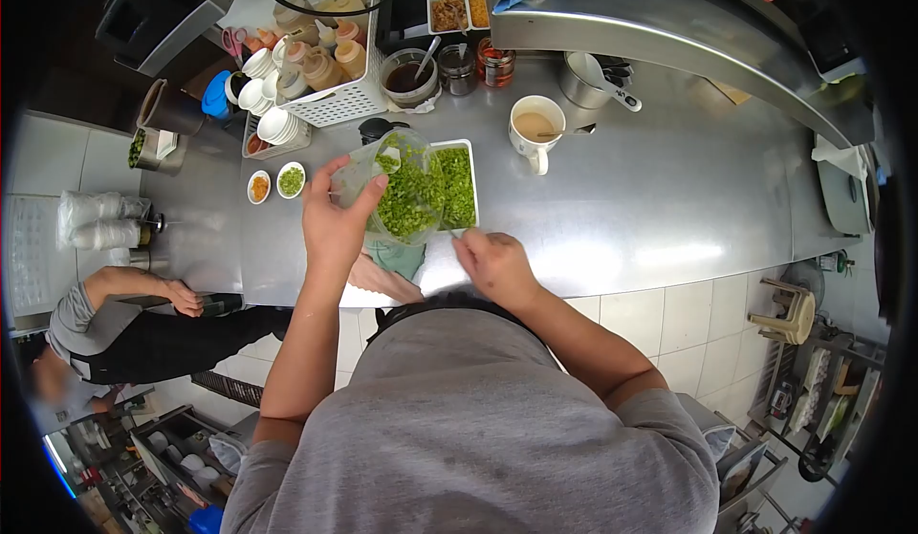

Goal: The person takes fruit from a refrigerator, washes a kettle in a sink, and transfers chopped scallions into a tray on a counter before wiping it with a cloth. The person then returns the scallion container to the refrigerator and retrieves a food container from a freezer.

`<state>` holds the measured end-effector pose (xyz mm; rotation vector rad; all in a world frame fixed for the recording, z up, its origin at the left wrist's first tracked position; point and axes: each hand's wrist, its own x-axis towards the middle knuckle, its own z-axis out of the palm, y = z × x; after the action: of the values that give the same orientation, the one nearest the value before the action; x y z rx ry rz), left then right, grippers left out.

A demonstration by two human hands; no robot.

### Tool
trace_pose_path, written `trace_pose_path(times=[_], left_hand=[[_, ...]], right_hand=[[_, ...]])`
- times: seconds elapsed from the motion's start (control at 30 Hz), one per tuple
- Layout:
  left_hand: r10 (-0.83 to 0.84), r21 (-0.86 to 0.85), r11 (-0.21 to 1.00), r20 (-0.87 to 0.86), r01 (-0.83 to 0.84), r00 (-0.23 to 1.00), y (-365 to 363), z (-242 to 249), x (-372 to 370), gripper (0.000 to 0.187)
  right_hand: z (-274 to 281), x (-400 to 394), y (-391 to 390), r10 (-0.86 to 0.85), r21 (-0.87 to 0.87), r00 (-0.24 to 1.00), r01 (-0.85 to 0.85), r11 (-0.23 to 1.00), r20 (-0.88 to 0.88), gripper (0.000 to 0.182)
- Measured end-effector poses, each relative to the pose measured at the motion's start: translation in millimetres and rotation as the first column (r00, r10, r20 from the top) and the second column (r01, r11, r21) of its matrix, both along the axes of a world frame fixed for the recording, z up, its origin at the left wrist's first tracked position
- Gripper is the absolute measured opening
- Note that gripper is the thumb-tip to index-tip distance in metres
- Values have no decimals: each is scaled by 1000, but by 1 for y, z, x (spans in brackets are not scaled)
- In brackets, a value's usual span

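Note:
My left hand (pixel 337 211) grips a clear plastic tub (pixel 361 166) by its side, thumb and fingers around the wall. The tub is tipped toward the right, and chopped green onions (pixel 406 199) fill its mouth. Beneath and beside it lies a white rectangular tray (pixel 473 169) that also holds chopped green onions (pixel 459 185). Just below the tray's near right corner is my right hand (pixel 495 268), closed in a fist and slightly blurred. A thin piece shows at its fingertips; I cannot make out what it is. Under the tub is a green cloth (pixel 397 259).
A white mug (pixel 537 132) with a spoon stands right of the tray. Two small cups (pixel 292 180) sit to the left. Behind are a white basket (pixel 335 104) of squeeze bottles, a sauce tub (pixel 409 80) and jars (pixel 495 64). Another person's hand (pixel 182 297) rests at the left.

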<state>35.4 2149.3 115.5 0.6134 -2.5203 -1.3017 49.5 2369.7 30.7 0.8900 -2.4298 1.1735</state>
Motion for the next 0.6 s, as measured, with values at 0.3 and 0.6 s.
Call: trace_pose_path(times=[0.3,0.6], left_hand=[[1,78,997,-35,2,999,-4,1,0,58],[-1,74,997,-26,3,1000,-8,-4,0,59]], right_hand=[[20,3,3,-21,6,989,20,1000,145,20],[9,-1,11,35,111,996,-45,993,85,20]])
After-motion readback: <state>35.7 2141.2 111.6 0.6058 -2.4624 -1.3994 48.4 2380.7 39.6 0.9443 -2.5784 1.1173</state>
